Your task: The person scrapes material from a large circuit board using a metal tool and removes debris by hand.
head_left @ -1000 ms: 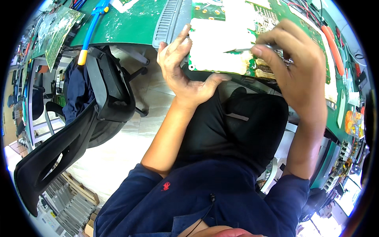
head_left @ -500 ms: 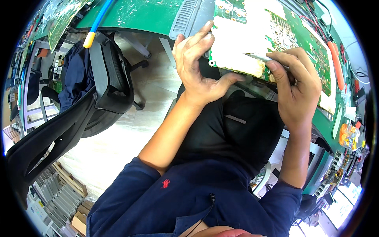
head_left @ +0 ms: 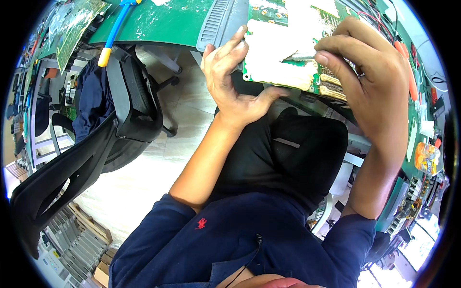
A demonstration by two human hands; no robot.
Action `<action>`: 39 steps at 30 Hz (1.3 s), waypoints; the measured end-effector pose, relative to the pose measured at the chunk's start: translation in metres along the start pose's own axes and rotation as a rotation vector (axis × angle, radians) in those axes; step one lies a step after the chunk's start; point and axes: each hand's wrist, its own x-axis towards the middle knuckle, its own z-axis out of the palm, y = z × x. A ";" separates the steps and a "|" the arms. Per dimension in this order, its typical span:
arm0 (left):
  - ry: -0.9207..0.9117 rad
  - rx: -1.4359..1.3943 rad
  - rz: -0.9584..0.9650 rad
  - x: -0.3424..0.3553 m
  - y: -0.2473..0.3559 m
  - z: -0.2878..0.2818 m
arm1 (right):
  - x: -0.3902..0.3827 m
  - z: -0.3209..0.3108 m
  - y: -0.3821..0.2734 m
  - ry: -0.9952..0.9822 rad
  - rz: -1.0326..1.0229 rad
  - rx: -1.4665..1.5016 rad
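A green circuit board (head_left: 279, 16) with pale, overexposed patches and beige crusted material lies at the front edge of the bench. My left hand (head_left: 230, 96) is closed on its left end, fingertips at the upper left edge and thumb along the near edge. My right hand (head_left: 370, 81) is over the board's right part, thumb and fingers pinched on a thin metal tool (head_left: 301, 56); its tip rests at the pale patch in the middle of the board. Part of the board is hidden under my right hand.
The green bench (head_left: 144, 19) holds a grey ridged tray (head_left: 216, 19), a blue tube with yellow ends (head_left: 115, 31), another board (head_left: 72, 41), orange-handled tools (head_left: 412, 86) and an orange package (head_left: 423, 158). A black chair (head_left: 134, 105) with dark cloth stands at my left.
My right hand moved down and back a little, then rose up and rightward again with the tool. My left hand stays on the board's edge; the whole view shifted slightly.
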 end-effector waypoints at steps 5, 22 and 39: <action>-0.009 0.014 0.018 -0.001 -0.001 -0.001 | -0.023 0.024 0.026 0.051 0.064 0.195; 0.010 0.008 0.002 -0.002 0.003 0.000 | -0.020 0.030 0.017 0.131 0.058 0.238; -0.012 -0.003 0.001 -0.001 -0.001 -0.002 | -0.021 0.026 0.026 0.010 0.057 0.225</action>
